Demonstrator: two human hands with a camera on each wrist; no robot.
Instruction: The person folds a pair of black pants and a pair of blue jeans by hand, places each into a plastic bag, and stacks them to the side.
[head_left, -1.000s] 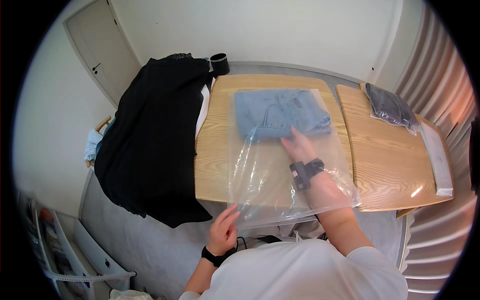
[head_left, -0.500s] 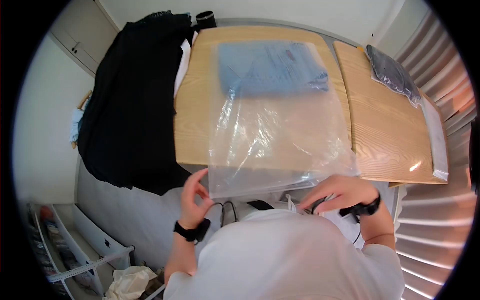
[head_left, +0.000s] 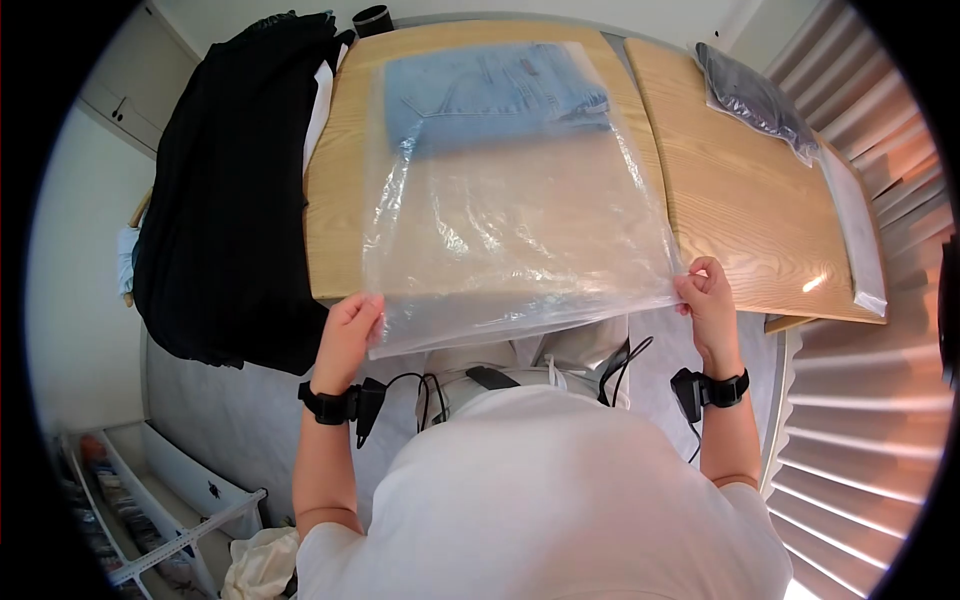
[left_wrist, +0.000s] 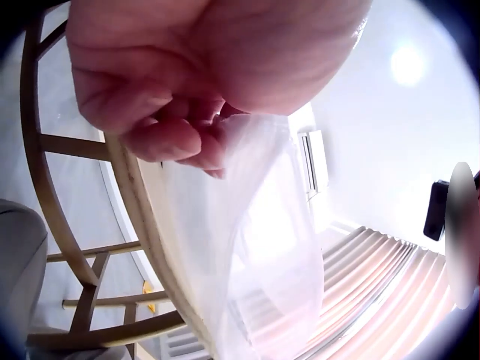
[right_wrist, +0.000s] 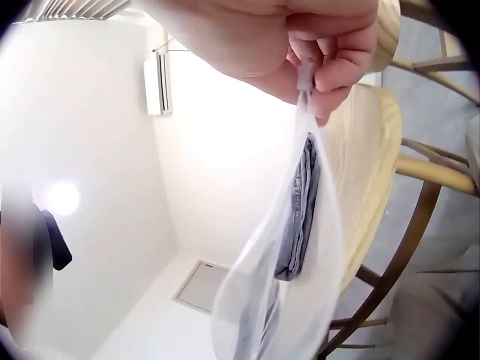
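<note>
Folded light-blue jeans (head_left: 480,95) lie inside a clear plastic bag (head_left: 520,230) at its far end, on the wooden table (head_left: 335,200). My left hand (head_left: 347,340) pinches the bag's near left corner, and my right hand (head_left: 708,308) pinches the near right corner, both just past the table's front edge. In the left wrist view the curled fingers of the left hand (left_wrist: 195,82) hold the film. The right wrist view has the right hand (right_wrist: 300,52) gripping the bag's edge, with the folded jeans (right_wrist: 300,214) visible through the film.
Black garments (head_left: 235,200) are piled left of the table. On the right-hand table (head_left: 750,220) lie a bagged dark garment (head_left: 755,100) and a flat plastic packet (head_left: 852,230). A black cup (head_left: 373,19) stands behind, and a divided storage bin (head_left: 180,500) is at lower left.
The right hand has come off the bag over the jeans and moved back to its near right corner. Both hands now pinch the near corners. The view has tilted down.
</note>
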